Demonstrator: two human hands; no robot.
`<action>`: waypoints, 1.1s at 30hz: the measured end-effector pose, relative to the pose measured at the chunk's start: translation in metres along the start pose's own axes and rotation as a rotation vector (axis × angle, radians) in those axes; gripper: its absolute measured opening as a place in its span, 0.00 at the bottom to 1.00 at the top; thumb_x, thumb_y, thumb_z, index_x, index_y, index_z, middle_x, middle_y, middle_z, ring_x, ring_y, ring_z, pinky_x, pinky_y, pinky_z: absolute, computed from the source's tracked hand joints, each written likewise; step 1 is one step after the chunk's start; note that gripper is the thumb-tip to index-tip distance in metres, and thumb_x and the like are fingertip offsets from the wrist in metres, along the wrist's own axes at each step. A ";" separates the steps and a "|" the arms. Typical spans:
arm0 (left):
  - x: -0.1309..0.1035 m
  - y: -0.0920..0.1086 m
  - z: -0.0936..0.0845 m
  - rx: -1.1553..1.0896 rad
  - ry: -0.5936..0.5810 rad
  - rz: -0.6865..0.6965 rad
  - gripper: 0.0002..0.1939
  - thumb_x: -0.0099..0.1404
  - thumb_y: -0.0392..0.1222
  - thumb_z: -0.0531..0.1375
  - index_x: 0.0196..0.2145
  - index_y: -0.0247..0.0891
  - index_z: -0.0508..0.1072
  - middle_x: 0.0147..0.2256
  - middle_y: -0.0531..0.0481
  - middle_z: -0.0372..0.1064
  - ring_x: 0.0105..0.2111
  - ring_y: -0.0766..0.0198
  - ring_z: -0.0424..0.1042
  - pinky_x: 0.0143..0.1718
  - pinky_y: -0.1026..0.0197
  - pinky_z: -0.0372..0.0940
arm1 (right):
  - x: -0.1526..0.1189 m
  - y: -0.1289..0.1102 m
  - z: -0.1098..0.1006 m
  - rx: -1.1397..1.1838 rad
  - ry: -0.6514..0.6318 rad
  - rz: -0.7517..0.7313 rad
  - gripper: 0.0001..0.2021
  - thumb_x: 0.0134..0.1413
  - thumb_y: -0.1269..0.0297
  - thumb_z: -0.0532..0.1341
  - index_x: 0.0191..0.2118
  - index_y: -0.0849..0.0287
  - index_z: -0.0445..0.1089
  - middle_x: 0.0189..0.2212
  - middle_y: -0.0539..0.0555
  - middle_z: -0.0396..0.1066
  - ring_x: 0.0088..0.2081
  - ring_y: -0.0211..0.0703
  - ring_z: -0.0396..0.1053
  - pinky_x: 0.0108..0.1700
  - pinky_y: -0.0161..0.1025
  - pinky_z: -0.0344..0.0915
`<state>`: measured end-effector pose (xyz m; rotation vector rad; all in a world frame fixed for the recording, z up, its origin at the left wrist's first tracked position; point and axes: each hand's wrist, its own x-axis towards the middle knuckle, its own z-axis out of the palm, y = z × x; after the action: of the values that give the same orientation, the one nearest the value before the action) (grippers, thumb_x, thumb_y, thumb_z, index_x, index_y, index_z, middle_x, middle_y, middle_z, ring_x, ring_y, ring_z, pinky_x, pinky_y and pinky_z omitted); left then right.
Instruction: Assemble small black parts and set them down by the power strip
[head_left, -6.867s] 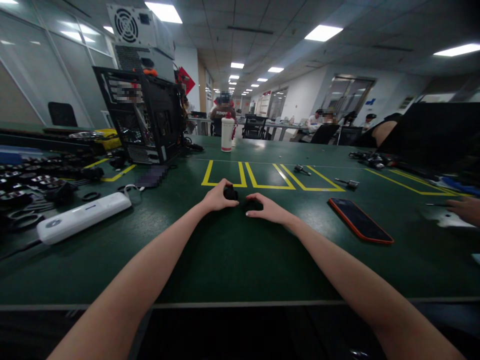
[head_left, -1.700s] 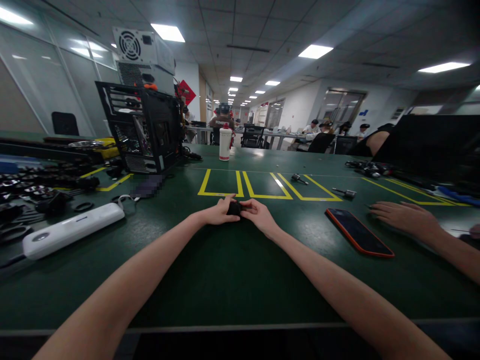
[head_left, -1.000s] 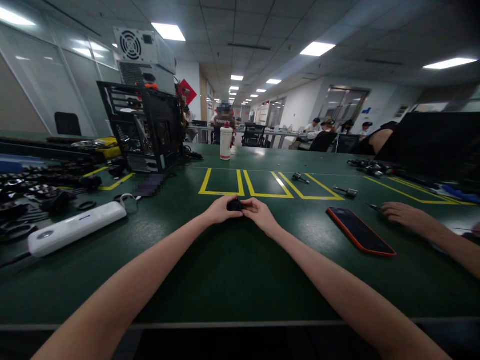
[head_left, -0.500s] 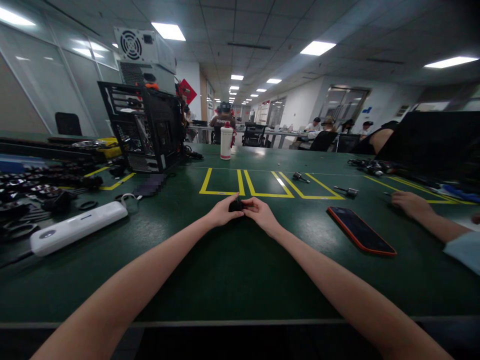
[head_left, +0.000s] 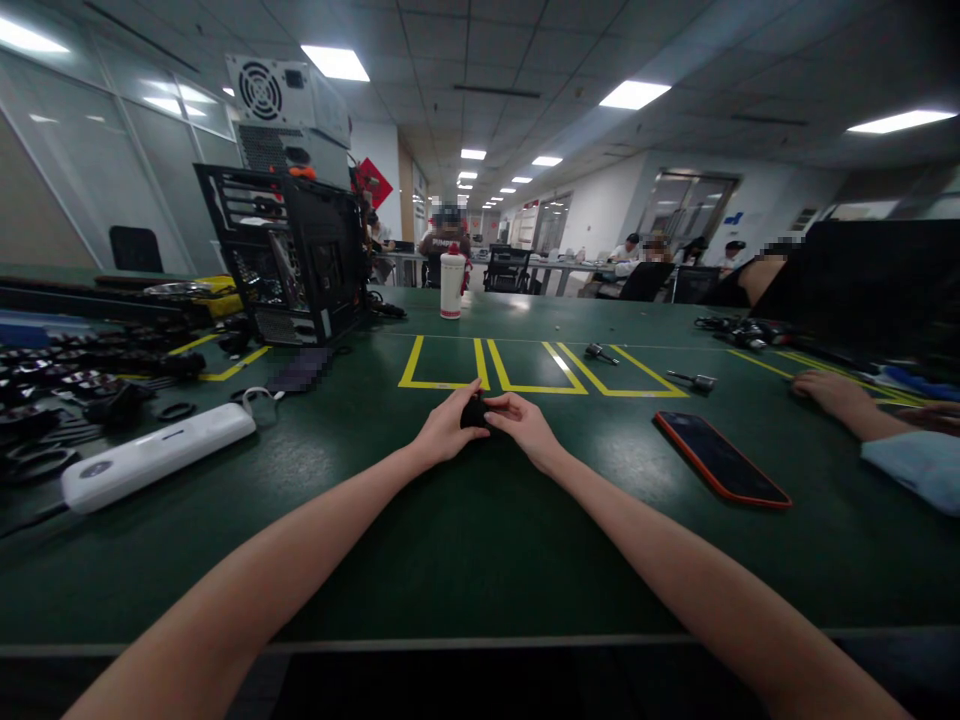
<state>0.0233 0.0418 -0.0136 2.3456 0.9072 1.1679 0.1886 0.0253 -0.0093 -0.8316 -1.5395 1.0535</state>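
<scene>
A small black part [head_left: 473,411] sits between my two hands, low over the green table [head_left: 480,540]; its exact kind is too dark to make out. My left hand [head_left: 448,427] curls around its left side, thumb below and fingers above. From the right, my right hand [head_left: 523,427] pinches at the same part with thumb and fingertips. Just beyond my hands lie yellow tape outlines [head_left: 534,390] on the table. Two dark metal pieces with thin shafts, one nearer the back [head_left: 601,353] and one to the right [head_left: 693,381], lie by the rightmost outline.
An orange-edged phone [head_left: 721,458] lies right of my hands, with a co-worker's hand [head_left: 836,396] beyond. At left are a white power strip [head_left: 159,457], heaps of black parts and an open computer case [head_left: 289,250]. A white bottle [head_left: 451,285] stands at the back.
My fingers have shifted slightly around the black part, and a little more of it shows. The co-worker's hand and sleeve have moved slightly; the other objects lie as before.
</scene>
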 end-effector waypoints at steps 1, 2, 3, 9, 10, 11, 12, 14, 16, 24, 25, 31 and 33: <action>-0.001 0.001 0.000 0.016 0.005 0.005 0.40 0.49 0.37 0.63 0.56 0.41 0.47 0.53 0.44 0.55 0.53 0.56 0.56 0.53 0.51 0.52 | 0.000 0.000 0.000 -0.004 0.006 -0.004 0.12 0.40 0.67 0.62 0.35 0.59 0.66 0.36 0.52 0.69 0.41 0.41 0.67 0.48 0.43 0.60; -0.002 0.003 0.000 0.029 0.009 0.006 0.40 0.50 0.37 0.62 0.56 0.42 0.47 0.53 0.44 0.55 0.53 0.56 0.56 0.53 0.51 0.53 | 0.000 0.000 -0.001 -0.005 0.009 -0.002 0.13 0.40 0.67 0.62 0.37 0.59 0.66 0.37 0.52 0.69 0.41 0.41 0.67 0.48 0.43 0.60; -0.002 0.004 0.000 0.039 0.008 0.008 0.39 0.50 0.37 0.62 0.56 0.42 0.47 0.54 0.44 0.54 0.53 0.56 0.55 0.53 0.51 0.53 | 0.000 0.000 -0.001 -0.005 0.007 0.006 0.15 0.40 0.67 0.62 0.39 0.58 0.65 0.38 0.53 0.69 0.42 0.41 0.67 0.48 0.44 0.61; -0.003 0.006 -0.001 0.063 -0.004 0.014 0.37 0.52 0.38 0.61 0.55 0.42 0.48 0.53 0.45 0.54 0.53 0.56 0.55 0.53 0.51 0.53 | -0.002 0.001 0.000 -0.009 -0.036 0.034 0.16 0.39 0.69 0.62 0.40 0.57 0.66 0.41 0.53 0.68 0.43 0.43 0.67 0.49 0.45 0.61; -0.003 0.006 -0.001 0.065 -0.004 0.010 0.36 0.52 0.38 0.61 0.55 0.42 0.48 0.53 0.44 0.54 0.53 0.56 0.56 0.53 0.51 0.53 | -0.003 0.000 0.000 -0.006 -0.034 0.026 0.16 0.39 0.70 0.62 0.39 0.57 0.66 0.41 0.52 0.68 0.43 0.43 0.67 0.48 0.45 0.61; -0.003 0.006 -0.001 0.065 -0.003 0.006 0.36 0.52 0.37 0.61 0.55 0.42 0.49 0.53 0.44 0.54 0.53 0.56 0.56 0.53 0.51 0.54 | -0.003 0.000 0.001 -0.001 -0.033 0.021 0.16 0.38 0.71 0.62 0.39 0.57 0.66 0.40 0.52 0.68 0.42 0.42 0.68 0.47 0.45 0.62; -0.003 0.006 0.000 0.065 -0.002 0.003 0.36 0.52 0.37 0.61 0.55 0.41 0.49 0.53 0.44 0.55 0.53 0.56 0.56 0.53 0.52 0.54 | -0.004 -0.001 0.001 0.007 -0.034 0.019 0.16 0.38 0.71 0.62 0.38 0.57 0.66 0.40 0.52 0.68 0.41 0.42 0.68 0.47 0.44 0.62; -0.003 0.006 0.000 0.063 0.002 0.000 0.35 0.52 0.37 0.61 0.55 0.41 0.49 0.53 0.44 0.55 0.53 0.56 0.56 0.53 0.52 0.54 | -0.004 -0.002 0.002 0.031 -0.032 0.028 0.15 0.38 0.71 0.62 0.38 0.57 0.66 0.40 0.52 0.68 0.41 0.41 0.68 0.48 0.44 0.61; -0.003 0.006 0.000 0.060 0.007 0.002 0.35 0.51 0.38 0.61 0.55 0.41 0.50 0.52 0.44 0.55 0.53 0.57 0.56 0.53 0.52 0.53 | -0.004 -0.003 0.003 0.038 -0.020 0.034 0.14 0.39 0.69 0.62 0.38 0.58 0.66 0.39 0.52 0.68 0.41 0.41 0.67 0.48 0.44 0.61; -0.003 0.008 -0.001 0.081 -0.004 0.008 0.35 0.52 0.37 0.61 0.54 0.41 0.50 0.53 0.45 0.55 0.53 0.57 0.56 0.53 0.51 0.53 | -0.001 -0.002 0.000 0.001 -0.006 0.097 0.19 0.40 0.68 0.62 0.43 0.59 0.65 0.41 0.55 0.69 0.42 0.42 0.67 0.48 0.45 0.60; -0.003 0.009 -0.002 0.084 -0.006 0.010 0.34 0.52 0.37 0.61 0.54 0.41 0.50 0.52 0.45 0.55 0.53 0.57 0.56 0.53 0.51 0.53 | -0.001 -0.002 0.000 0.015 -0.018 0.099 0.18 0.40 0.68 0.63 0.42 0.59 0.66 0.41 0.55 0.69 0.42 0.42 0.67 0.49 0.44 0.59; -0.003 0.012 -0.003 0.097 -0.008 0.009 0.34 0.52 0.38 0.60 0.54 0.41 0.50 0.53 0.45 0.55 0.53 0.56 0.56 0.53 0.51 0.54 | -0.003 -0.003 -0.001 0.060 -0.036 0.111 0.18 0.39 0.65 0.63 0.41 0.56 0.67 0.40 0.53 0.69 0.41 0.41 0.67 0.47 0.44 0.61; -0.003 0.013 -0.003 0.099 -0.011 0.009 0.34 0.52 0.37 0.60 0.54 0.41 0.50 0.53 0.45 0.55 0.53 0.57 0.56 0.53 0.51 0.54 | -0.003 -0.003 0.000 0.059 -0.011 0.147 0.16 0.41 0.62 0.62 0.41 0.56 0.67 0.38 0.52 0.70 0.38 0.40 0.68 0.44 0.43 0.63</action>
<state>0.0241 0.0301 -0.0060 2.4342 0.9730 1.1360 0.1891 0.0212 -0.0079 -0.9096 -1.4672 1.2060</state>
